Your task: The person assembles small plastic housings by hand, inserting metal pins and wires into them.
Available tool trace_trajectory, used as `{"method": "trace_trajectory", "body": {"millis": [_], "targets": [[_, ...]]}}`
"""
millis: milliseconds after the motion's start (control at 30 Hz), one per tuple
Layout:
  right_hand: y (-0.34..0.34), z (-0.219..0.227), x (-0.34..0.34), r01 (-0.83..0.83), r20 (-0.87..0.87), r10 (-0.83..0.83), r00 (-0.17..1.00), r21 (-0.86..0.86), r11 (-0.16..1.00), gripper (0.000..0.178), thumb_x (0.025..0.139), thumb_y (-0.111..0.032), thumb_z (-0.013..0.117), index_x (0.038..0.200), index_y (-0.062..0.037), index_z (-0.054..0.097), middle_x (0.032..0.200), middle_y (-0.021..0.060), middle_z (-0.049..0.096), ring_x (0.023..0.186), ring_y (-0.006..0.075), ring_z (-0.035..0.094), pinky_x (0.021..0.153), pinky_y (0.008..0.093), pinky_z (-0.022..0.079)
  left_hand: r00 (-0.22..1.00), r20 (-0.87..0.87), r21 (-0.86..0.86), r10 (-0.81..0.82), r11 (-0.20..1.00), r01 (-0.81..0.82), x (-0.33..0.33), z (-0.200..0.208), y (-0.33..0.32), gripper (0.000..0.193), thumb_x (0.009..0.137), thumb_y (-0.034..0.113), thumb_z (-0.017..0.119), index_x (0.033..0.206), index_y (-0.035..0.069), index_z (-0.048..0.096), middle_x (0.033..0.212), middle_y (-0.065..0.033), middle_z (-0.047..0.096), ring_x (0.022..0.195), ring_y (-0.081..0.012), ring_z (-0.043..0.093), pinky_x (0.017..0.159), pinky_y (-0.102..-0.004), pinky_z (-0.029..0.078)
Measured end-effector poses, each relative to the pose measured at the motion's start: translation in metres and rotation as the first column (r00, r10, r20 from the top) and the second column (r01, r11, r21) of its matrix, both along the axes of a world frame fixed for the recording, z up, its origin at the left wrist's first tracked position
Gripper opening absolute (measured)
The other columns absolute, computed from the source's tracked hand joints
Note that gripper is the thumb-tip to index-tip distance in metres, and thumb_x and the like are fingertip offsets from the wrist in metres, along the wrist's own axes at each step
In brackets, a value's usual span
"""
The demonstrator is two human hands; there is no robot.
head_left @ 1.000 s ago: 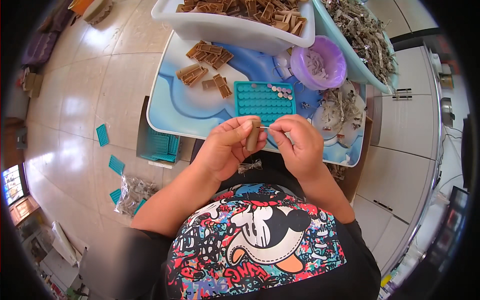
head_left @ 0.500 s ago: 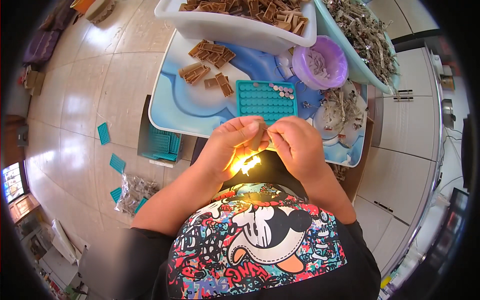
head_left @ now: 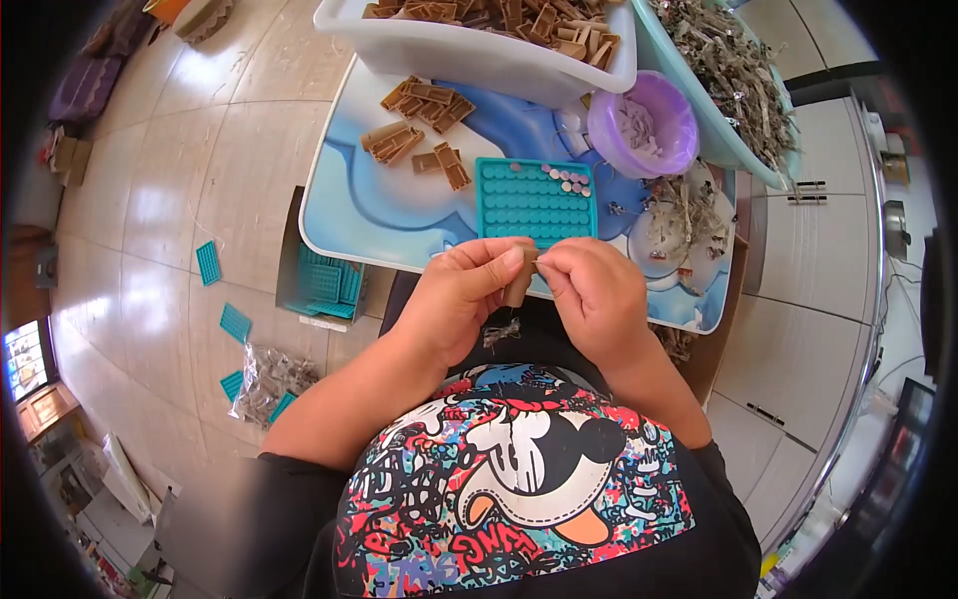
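Observation:
In my left hand [head_left: 454, 298] is a small brown plastic casing [head_left: 520, 281], gripped between thumb and fingers. A bundle of thin wire lights [head_left: 502, 333] hangs unlit below it, over my lap. The fingers of my right hand [head_left: 601, 299] are pinched together at the casing's upper right edge. Something thin, seemingly a wire end, shows between those fingertips, too small to make out clearly. Just beyond both hands lies a teal grid tray [head_left: 536, 215], with several small round silvery discs [head_left: 567, 178] in its far right corner.
More brown casings [head_left: 429, 105] lie on the blue-patterned table [head_left: 389, 215], and a white tub [head_left: 479, 65] of them stands behind. To the right are a purple bowl [head_left: 644, 125], a wire pile [head_left: 684, 225] and a large teal basin [head_left: 723, 100]. A box [head_left: 319, 280] of teal trays is left.
The wire lights below my left hand glowed bright yellow half a second ago and are now dark. Both hands stay nearly in place, and the view has shifted slightly.

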State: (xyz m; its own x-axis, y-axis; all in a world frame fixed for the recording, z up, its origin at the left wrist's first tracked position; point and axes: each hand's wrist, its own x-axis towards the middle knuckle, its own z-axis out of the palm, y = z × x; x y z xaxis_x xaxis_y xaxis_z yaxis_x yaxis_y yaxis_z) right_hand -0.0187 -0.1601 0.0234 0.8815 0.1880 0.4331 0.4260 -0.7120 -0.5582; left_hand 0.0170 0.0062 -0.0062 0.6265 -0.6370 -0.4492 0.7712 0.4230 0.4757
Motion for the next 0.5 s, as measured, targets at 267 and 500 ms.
{"method": "trace_trajectory", "body": {"millis": [267, 500], "targets": [[0.001, -0.005, 0.001, 0.006, 0.052, -0.008, 0.999, 0.023, 1.000, 0.017, 0.069, 0.000, 0.065, 0.084, -0.0039, 0.057, 0.078, 0.0095, 0.061, 0.069, 0.0277, 0.059, 0.059, 0.0365, 0.047, 1.000, -0.009, -0.070, -0.001, 0.998, 0.000, 0.000, 0.003, 0.000, 0.024, 0.088, 0.016, 0.058, 0.105, -0.001, 0.060, 0.075, 0.0005, 0.057, 0.066, -0.0081, 0.048, 0.063, -0.0215, 0.041], [0.000, -0.010, 0.005, 0.022, 0.122, -0.013, 0.992, -0.065, 0.998, 0.016, 0.070, 0.001, 0.063, 0.084, -0.0035, 0.057, 0.078, 0.0096, 0.060, 0.068, 0.0267, 0.059, 0.059, 0.0358, 0.047, 0.999, 0.034, 0.035, 0.014, 0.999, -0.015, 0.001, 0.002, -0.004, 0.021, 0.089, 0.018, 0.058, 0.101, 0.001, 0.060, 0.075, -0.0009, 0.057, 0.067, -0.0091, 0.050, 0.064, -0.0220, 0.042]]}}
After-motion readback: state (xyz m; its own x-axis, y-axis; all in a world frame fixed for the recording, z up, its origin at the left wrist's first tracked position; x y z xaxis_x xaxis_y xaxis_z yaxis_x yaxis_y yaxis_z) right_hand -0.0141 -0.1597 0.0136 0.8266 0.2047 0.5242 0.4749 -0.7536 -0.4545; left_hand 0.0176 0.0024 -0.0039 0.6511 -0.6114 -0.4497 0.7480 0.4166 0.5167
